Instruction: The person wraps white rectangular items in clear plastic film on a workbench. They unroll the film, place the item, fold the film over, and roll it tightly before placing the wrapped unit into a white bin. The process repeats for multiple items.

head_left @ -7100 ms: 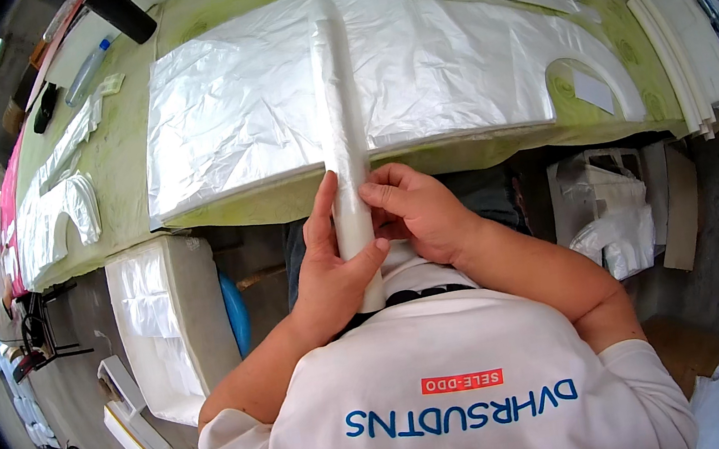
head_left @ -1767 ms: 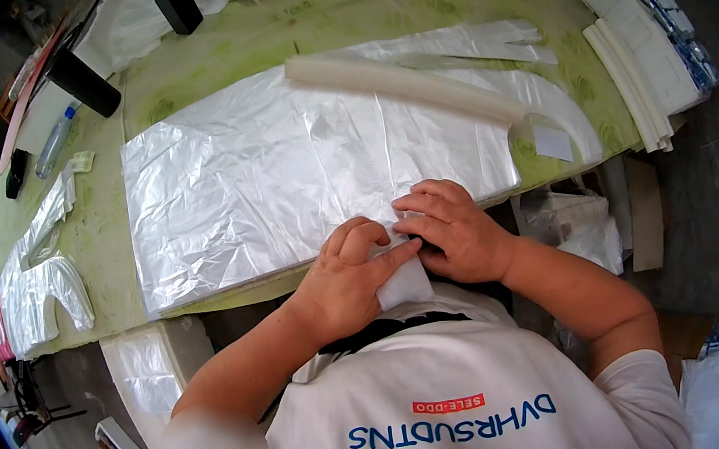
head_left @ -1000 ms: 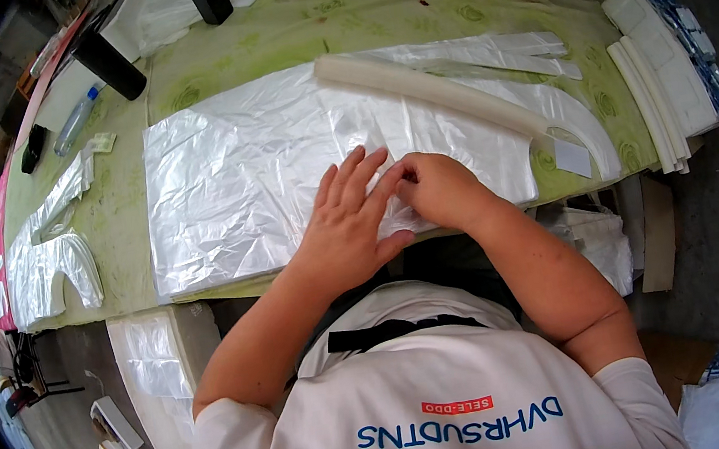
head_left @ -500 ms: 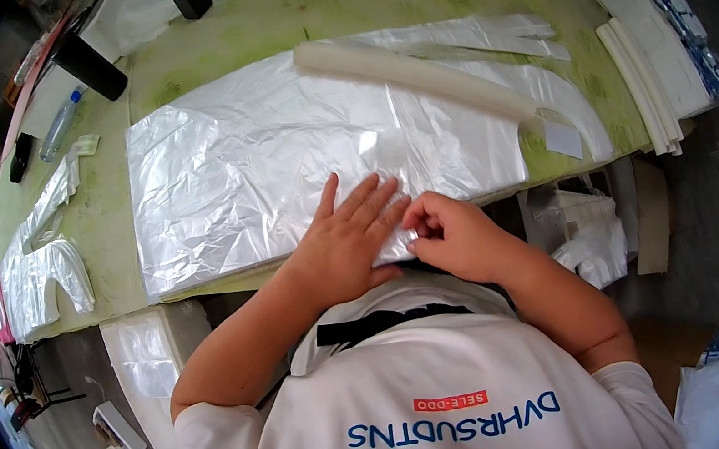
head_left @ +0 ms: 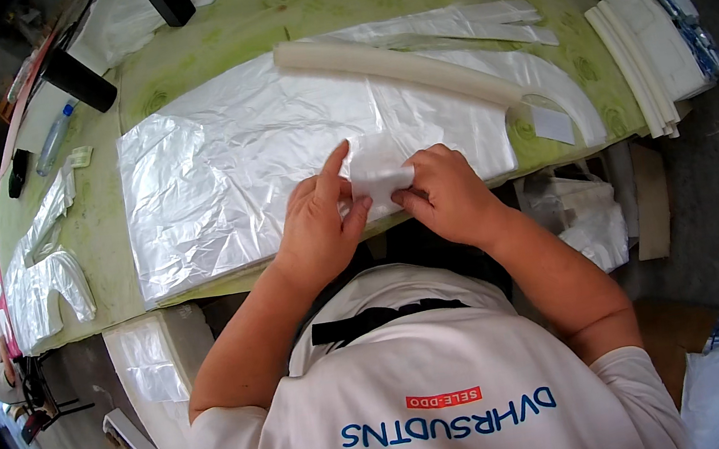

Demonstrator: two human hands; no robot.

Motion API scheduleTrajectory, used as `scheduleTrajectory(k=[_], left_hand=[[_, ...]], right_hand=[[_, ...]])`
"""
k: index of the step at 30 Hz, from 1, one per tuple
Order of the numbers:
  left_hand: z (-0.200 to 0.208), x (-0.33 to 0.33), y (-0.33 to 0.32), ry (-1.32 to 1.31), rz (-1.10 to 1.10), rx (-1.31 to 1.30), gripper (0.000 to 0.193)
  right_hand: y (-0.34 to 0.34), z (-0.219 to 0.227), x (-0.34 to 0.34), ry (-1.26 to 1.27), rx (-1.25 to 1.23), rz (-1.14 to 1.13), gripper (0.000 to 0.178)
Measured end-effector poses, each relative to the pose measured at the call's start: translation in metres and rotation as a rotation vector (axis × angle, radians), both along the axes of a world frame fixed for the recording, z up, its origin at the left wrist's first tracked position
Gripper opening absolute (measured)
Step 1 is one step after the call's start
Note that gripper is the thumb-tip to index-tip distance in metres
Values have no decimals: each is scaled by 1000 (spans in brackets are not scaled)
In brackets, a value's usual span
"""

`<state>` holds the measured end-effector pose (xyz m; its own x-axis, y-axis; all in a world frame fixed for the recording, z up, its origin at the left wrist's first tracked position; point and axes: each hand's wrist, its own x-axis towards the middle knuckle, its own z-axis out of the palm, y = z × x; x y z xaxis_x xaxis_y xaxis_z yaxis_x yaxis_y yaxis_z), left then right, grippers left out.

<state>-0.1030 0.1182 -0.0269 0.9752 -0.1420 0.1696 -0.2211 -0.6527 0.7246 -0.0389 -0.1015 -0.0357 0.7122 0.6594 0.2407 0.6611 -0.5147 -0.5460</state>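
Between my two hands, just above the table's near edge, is a small folded piece of plastic film (head_left: 379, 167), whitish and see-through. My left hand (head_left: 315, 220) has its thumb at the lower left corner, while the index finger points up along the left side. The right hand (head_left: 449, 193) pinches the film's right side between thumb and curled fingers. Under and beyond them lies a wide stack of shiny clear plastic sheets (head_left: 215, 180), wrinkled on top. A long pale roll (head_left: 393, 71) rests slantwise across the stack.
Cut plastic pieces (head_left: 48, 285) lie at the table's left end. A bottle (head_left: 55, 139) and black cylinder (head_left: 79, 80) stand behind them. A white card (head_left: 552, 125) is by the stack's right edge. White rolls (head_left: 632, 71) and packs (head_left: 646, 28) sit far right.
My left hand was spread flat on the plastic beside the closed right hand. Now both hands are raised slightly, with the small folded film held between them.
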Motion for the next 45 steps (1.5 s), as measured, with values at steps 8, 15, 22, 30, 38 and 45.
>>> scheduleTrajectory(k=[8,15,22,30,38,45], left_hand=[[-4,9,0,-17,161,212,68],[-2,4,-15,-242,-59,415,68],[1,6,-13,-173,-78,464,67],[-28,-74,-18,660,-28,-728,37],[-43,-67,-34,863,303,-1522,29],[-44,-94,-44,742,280,-1272,34]], right_hand=[[19,0,0,-79,-107,-194,26],[22,-1,6,-47,-182,-213,20],[25,9,1,45,-81,-300,42],[30,23,18,233,-246,-238,43],[9,22,-66,197,-56,-30,40],[5,-30,-94,852,548,-220,33]])
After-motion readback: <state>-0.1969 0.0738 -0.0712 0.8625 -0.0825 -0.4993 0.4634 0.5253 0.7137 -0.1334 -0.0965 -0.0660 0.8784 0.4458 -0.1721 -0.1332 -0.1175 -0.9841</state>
